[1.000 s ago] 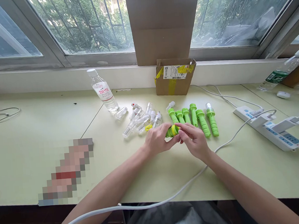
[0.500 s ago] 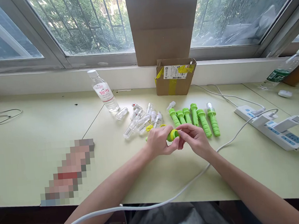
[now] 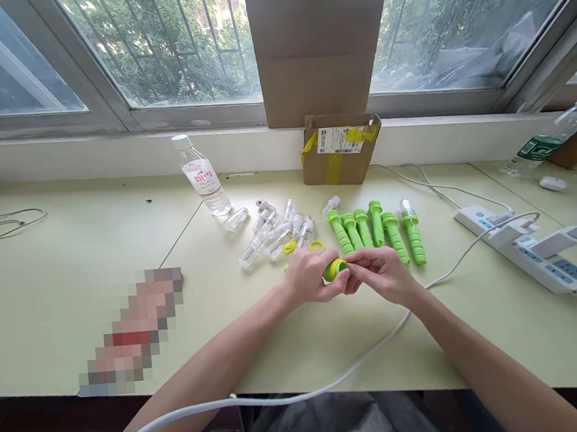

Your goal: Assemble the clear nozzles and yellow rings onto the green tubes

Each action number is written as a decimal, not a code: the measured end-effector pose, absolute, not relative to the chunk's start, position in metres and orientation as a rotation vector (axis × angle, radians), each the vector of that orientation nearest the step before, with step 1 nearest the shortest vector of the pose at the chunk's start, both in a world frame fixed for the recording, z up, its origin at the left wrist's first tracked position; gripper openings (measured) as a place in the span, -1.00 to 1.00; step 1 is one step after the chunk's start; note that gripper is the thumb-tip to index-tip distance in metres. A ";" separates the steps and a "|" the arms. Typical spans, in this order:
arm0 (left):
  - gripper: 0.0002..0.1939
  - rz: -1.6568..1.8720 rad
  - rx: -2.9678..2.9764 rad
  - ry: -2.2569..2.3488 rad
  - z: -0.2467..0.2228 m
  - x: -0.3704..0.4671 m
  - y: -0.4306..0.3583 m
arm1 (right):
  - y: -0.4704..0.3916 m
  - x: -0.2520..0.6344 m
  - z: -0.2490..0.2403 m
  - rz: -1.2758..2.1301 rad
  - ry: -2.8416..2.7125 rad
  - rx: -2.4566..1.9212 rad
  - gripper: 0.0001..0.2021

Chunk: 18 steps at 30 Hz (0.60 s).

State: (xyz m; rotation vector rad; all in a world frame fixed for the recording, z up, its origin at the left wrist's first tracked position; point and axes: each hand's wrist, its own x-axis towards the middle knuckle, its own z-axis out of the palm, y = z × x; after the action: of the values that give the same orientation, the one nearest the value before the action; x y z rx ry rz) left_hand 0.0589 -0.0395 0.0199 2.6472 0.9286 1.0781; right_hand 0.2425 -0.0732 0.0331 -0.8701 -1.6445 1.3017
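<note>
My left hand (image 3: 313,277) is wrapped round a green plastic tube (image 3: 333,270), whose open, threaded end with yellow on it faces right. The thumb and fingers of my right hand (image 3: 379,274) are pinched together at that open end; whatever they hold, if anything, is too small to make out. Just beyond my hands lie two yellow rings (image 3: 316,245) and a loose pile of clear plastic tubes (image 3: 274,234). Several green ribbed handles (image 3: 376,222) lie side by side behind my right hand, the rightmost one (image 3: 412,236) with a clear top.
A water bottle (image 3: 204,176) stands behind the clear tubes. At the back is a cardboard box (image 3: 338,159). To the right lie a power strip (image 3: 525,247) and another bottle (image 3: 537,148). A white cable (image 3: 331,382) crosses in front of me, over my left forearm. A pixelated patch covers the left.
My right hand has shifted slightly down, and its fingers are closer together at the tube's mouth. A yellow ring beyond my left hand shows more fully. The view has moved slightly.
</note>
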 end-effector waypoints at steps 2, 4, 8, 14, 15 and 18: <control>-0.70 1.027 2.643 0.910 0.021 0.058 -0.039 | -0.073 0.244 0.035 1.391 -1.619 -0.869 -0.85; -0.71 0.986 2.651 0.896 0.021 0.058 -0.040 | -0.073 0.246 0.035 1.444 -1.593 -0.880 -0.88; -0.72 0.941 2.679 0.863 0.022 0.059 -0.041 | -0.073 0.247 0.037 1.525 -1.566 -0.888 -0.92; -0.71 0.927 2.707 0.784 0.023 0.060 -0.042 | -0.073 0.249 0.040 1.586 -1.587 -0.897 -0.92; -0.71 0.920 2.713 0.773 0.022 0.060 -0.041 | -0.074 0.249 0.041 1.593 -1.594 -0.902 -0.92; -0.70 0.904 2.736 0.766 0.022 0.061 -0.042 | -0.074 0.251 0.041 1.614 -1.614 -0.909 -0.91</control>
State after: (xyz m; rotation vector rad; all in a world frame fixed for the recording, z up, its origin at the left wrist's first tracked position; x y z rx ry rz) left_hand 0.0605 -0.0416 0.0217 2.7365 0.7660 0.9043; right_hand 0.2506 -0.0737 0.0407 -0.9088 -1.6141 1.6139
